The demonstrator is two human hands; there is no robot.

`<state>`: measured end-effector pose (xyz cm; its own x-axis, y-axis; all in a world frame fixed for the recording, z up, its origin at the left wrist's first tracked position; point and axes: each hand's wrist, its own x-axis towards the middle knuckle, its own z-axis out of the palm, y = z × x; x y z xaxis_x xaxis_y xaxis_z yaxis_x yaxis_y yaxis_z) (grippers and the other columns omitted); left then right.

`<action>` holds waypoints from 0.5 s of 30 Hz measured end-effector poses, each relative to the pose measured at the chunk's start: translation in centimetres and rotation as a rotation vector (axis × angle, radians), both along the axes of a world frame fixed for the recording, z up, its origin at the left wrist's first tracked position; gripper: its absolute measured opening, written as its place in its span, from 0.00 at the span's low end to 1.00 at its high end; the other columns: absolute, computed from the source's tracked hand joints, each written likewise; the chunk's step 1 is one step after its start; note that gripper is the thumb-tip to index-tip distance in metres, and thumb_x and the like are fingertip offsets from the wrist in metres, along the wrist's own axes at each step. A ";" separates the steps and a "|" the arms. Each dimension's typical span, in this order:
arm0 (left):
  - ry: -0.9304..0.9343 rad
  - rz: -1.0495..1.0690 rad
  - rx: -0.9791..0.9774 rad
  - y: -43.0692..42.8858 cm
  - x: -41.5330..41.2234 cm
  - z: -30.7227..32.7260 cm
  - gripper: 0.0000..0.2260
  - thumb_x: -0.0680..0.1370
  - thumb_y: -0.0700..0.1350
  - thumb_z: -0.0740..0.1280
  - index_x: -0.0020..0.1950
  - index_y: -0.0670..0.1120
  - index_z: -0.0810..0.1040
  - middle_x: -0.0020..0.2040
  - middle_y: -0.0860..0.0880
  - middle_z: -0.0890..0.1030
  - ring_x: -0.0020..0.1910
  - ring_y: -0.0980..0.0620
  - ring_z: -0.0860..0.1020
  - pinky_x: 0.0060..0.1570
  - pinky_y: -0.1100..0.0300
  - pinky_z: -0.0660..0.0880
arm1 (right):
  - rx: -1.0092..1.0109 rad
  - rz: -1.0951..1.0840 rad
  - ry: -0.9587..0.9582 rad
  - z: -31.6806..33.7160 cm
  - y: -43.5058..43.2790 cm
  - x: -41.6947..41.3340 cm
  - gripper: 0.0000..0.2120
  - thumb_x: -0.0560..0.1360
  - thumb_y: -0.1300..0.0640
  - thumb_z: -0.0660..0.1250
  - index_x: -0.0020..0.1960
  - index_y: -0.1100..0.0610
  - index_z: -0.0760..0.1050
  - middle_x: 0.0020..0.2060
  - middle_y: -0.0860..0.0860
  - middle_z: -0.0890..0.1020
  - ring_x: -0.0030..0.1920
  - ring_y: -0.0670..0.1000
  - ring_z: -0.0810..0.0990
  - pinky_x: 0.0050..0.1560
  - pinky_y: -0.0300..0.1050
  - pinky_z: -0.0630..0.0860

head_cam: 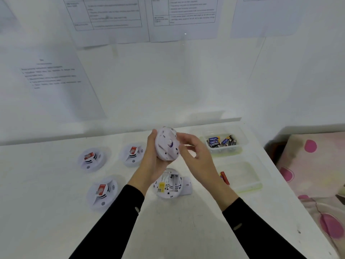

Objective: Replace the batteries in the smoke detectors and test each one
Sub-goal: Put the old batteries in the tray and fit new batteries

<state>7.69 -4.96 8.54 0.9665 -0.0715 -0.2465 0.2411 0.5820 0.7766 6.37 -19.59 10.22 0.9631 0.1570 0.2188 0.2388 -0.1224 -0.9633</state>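
Note:
My left hand grips a white round smoke detector held up on edge above the table, its back toward me. My right hand touches its right rim with spread fingers. Below them an open detector lies face down with its battery bay bare, a white cover beside it. Three more detectors lie face up with red tags: one far left, one in the middle, one near left. A clear tub holds several batteries. A red battery lies in a second clear tub.
The white table meets a white wall with printed sheets taped on it. The table's right edge runs diagonally; beyond it lies pink-spotted bedding.

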 end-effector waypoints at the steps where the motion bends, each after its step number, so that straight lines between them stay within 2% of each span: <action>1: 0.024 0.018 -0.062 -0.2 -0.7 0.2 0.27 0.81 0.63 0.54 0.65 0.44 0.77 0.60 0.39 0.82 0.58 0.44 0.80 0.60 0.49 0.75 | -0.102 -0.045 -0.094 -0.3 -0.1 -0.4 0.14 0.76 0.59 0.67 0.61 0.50 0.77 0.57 0.44 0.79 0.59 0.43 0.75 0.58 0.33 0.70; 3: 0.070 0.037 -0.156 -0.6 -1.7 0.3 0.27 0.80 0.64 0.56 0.62 0.44 0.79 0.57 0.38 0.83 0.55 0.42 0.80 0.60 0.47 0.74 | -0.214 -0.101 -0.202 -0.7 -0.1 -1.2 0.17 0.73 0.53 0.71 0.61 0.50 0.77 0.58 0.43 0.75 0.62 0.42 0.70 0.59 0.27 0.64; 5: 0.086 0.012 -0.223 -0.9 -2.6 0.6 0.28 0.79 0.64 0.56 0.60 0.43 0.81 0.57 0.38 0.82 0.54 0.41 0.80 0.59 0.47 0.74 | -0.271 -0.133 -0.255 -1.1 0.0 -1.9 0.24 0.70 0.45 0.71 0.63 0.51 0.76 0.58 0.44 0.73 0.62 0.41 0.67 0.60 0.25 0.61; 8: 0.084 -0.058 -0.269 -1.3 -3.9 0.9 0.29 0.79 0.64 0.56 0.57 0.42 0.84 0.58 0.38 0.82 0.54 0.42 0.82 0.62 0.47 0.74 | -0.355 -0.174 -0.280 -1.1 -0.1 -3.0 0.31 0.67 0.38 0.70 0.67 0.49 0.74 0.57 0.42 0.70 0.60 0.41 0.65 0.63 0.31 0.62; 11: 0.094 -0.120 -0.254 -1.4 -4.7 1.0 0.30 0.78 0.65 0.57 0.65 0.43 0.79 0.61 0.39 0.81 0.58 0.41 0.80 0.67 0.45 0.70 | -0.432 -0.192 -0.290 -0.5 -0.5 -3.7 0.34 0.65 0.34 0.68 0.67 0.48 0.74 0.56 0.45 0.70 0.58 0.46 0.66 0.63 0.38 0.65; 15: 0.083 -0.182 -0.234 -1.9 -5.3 1.1 0.31 0.77 0.66 0.58 0.68 0.43 0.77 0.62 0.39 0.80 0.57 0.41 0.81 0.59 0.46 0.77 | -0.481 -0.207 -0.344 0.1 -1.4 -4.3 0.32 0.64 0.34 0.69 0.63 0.50 0.77 0.54 0.47 0.73 0.56 0.50 0.70 0.61 0.42 0.66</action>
<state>2.34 -6.85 9.66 0.9099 -0.3055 -0.2807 0.4148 0.6844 0.5996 2.09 -20.96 10.30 0.8710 0.1326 0.4731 0.4505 -0.5999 -0.6612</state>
